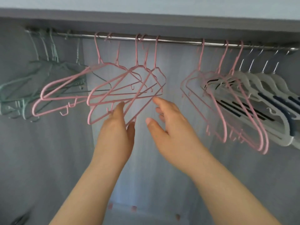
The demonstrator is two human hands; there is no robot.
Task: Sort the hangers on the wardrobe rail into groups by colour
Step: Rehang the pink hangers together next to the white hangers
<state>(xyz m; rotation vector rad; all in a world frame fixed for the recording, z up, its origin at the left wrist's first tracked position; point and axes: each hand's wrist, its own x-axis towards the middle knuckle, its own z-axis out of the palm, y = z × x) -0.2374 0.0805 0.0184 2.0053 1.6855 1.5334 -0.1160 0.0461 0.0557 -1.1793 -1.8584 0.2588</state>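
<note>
Along rail [178, 41] middle, 5 pink hangers [113, 93] hang crossed; left hand [116, 132], fingers straight, presses their lower bars; right hand [168, 122] spread, empty, just beside. Toward right end, 3 stray pinks [224, 111] overlap white hangers [276, 88]. Risk: crossed wires snag, hook slips off.

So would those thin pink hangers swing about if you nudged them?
Probably, yes: the pink hangers hang only by small hooks on the shiny rail, and several sit tilted. They look like thin wire, so they are likely light and a bit springy. Their frames cross one another, so they may well tangle.
</note>
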